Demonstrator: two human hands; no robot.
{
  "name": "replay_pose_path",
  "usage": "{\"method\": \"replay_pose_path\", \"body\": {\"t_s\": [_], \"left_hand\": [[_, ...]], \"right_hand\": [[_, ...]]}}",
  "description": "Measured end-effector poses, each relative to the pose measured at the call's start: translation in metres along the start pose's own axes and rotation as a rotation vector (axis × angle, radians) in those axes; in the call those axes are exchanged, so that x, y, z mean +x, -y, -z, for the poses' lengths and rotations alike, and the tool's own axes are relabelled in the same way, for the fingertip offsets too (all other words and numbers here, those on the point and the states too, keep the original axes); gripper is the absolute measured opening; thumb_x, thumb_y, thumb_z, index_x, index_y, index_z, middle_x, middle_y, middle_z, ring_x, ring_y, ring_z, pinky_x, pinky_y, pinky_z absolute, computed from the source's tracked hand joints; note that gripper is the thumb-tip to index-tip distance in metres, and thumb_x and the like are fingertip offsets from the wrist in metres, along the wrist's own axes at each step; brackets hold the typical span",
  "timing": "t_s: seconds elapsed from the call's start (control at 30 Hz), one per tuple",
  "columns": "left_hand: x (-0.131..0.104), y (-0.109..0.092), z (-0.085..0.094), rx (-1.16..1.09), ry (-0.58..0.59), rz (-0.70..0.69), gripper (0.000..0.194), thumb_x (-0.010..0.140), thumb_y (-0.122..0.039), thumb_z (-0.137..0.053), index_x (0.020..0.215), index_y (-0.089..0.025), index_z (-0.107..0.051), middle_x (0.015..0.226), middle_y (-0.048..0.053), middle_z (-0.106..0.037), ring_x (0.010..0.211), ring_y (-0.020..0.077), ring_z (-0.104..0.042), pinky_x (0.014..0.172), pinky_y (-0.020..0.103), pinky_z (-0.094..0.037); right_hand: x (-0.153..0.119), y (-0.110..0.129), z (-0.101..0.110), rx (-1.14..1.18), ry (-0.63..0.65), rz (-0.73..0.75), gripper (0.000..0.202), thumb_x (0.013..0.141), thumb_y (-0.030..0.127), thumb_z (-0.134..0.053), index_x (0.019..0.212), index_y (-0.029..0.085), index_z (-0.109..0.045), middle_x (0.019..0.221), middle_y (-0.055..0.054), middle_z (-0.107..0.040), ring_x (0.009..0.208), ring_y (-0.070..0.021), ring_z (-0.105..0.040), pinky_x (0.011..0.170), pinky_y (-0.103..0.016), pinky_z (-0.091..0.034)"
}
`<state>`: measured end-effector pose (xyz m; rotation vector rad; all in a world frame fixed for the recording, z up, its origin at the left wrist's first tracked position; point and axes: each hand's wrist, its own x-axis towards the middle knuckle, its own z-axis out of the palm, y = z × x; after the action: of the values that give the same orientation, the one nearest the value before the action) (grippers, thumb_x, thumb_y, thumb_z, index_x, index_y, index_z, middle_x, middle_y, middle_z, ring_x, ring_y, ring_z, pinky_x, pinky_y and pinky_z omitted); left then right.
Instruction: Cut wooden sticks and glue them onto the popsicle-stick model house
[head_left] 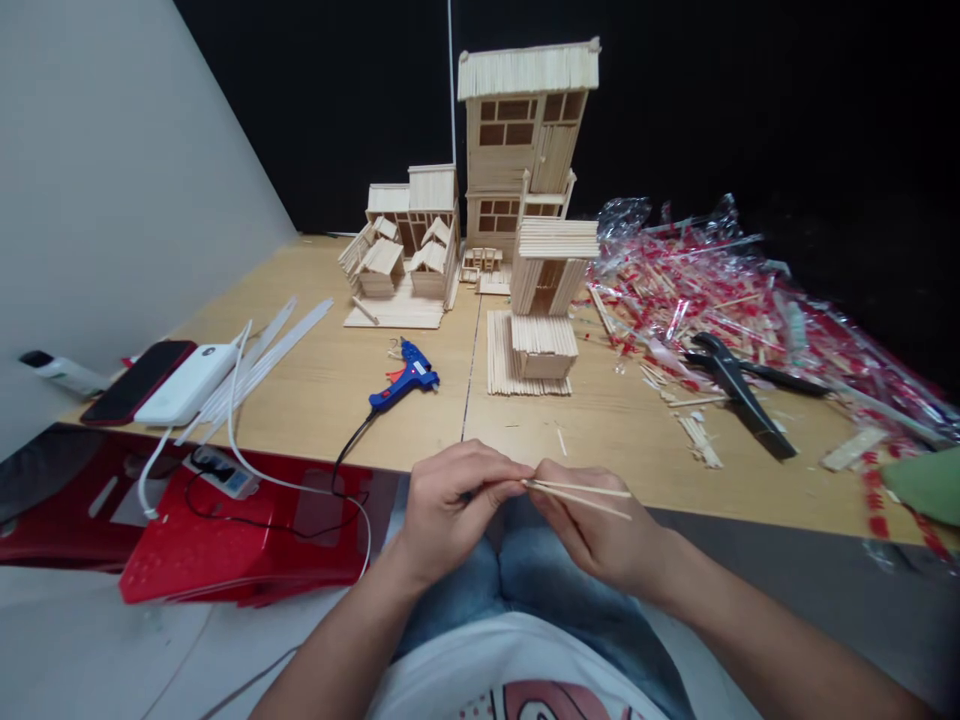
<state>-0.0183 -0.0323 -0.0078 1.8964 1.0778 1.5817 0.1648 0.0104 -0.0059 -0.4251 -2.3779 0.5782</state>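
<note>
Two thin wooden sticks (pixel 581 489) stick out to the right over the back of my right hand, slightly fanned. My left hand (pixel 465 505) pinches their near ends between thumb and fingertips. Close against it, my right hand (pixel 592 520) is closed around the same spot, its fingertips partly hidden. Both hands are above my lap, just off the table's front edge. Beyond them on the table stands a small stick-built model house (pixel 546 348). A blue hot glue gun (pixel 409 376) lies to its left.
Taller model house (pixel 525 140) and a low courtyard model (pixel 405 260) stand at the back. Sticks and plastic wrappers (pixel 697 290) heap at right, beside black-handled cutters (pixel 739 390). Left are glue sticks (pixel 262 360), a power bank (pixel 186 384), a phone (pixel 139 382) and a red stool (pixel 247 540).
</note>
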Motion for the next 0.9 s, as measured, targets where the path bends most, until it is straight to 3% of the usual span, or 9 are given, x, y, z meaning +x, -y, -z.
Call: {"method": "replay_pose_path", "body": {"t_s": [0.3,0.43,0.6,0.9], "left_hand": [[0.005,-0.004,0.003,-0.051,0.056,0.046,0.004,0.083,-0.014,-0.071,0.083,-0.016,-0.075,0.069,0.006,-0.071,0.062,0.0136,-0.063,0.059,0.025,-0.049],[0.005,-0.005,0.004,0.016,0.077,-0.030,0.008,0.084,-0.013,-0.069,0.089,-0.016,-0.075,0.071,0.006,-0.072,0.065,0.0143,-0.064,0.061,0.026,-0.050],[0.003,-0.006,0.001,0.065,0.033,-0.047,0.014,0.084,-0.009,-0.067,0.093,-0.017,-0.074,0.075,0.006,-0.073,0.068,0.0140,-0.065,0.063,0.025,-0.052],[-0.002,-0.006,-0.006,0.049,-0.042,-0.036,0.012,0.082,-0.006,-0.070,0.089,-0.015,-0.075,0.074,0.006,-0.074,0.066,0.0128,-0.065,0.061,0.023,-0.051]], "right_hand": [[0.004,0.009,0.014,0.164,0.116,-0.075,0.036,0.105,0.023,-0.030,0.073,0.020,-0.047,0.065,0.003,-0.049,0.052,-0.0101,-0.040,0.051,-0.025,-0.032],[0.002,0.004,0.012,0.035,0.133,-0.006,0.031,0.104,0.020,-0.029,0.081,0.020,-0.049,0.068,0.002,-0.052,0.052,-0.0105,-0.042,0.051,-0.024,-0.034],[-0.003,-0.005,0.007,-0.217,0.046,0.079,0.032,0.103,0.017,-0.030,0.081,0.019,-0.053,0.069,-0.001,-0.056,0.057,-0.0132,-0.049,0.055,-0.026,-0.038],[-0.006,-0.007,0.002,-0.317,-0.013,0.114,0.032,0.100,0.012,-0.035,0.077,0.018,-0.055,0.065,-0.002,-0.057,0.055,-0.0137,-0.049,0.054,-0.027,-0.036]]}}
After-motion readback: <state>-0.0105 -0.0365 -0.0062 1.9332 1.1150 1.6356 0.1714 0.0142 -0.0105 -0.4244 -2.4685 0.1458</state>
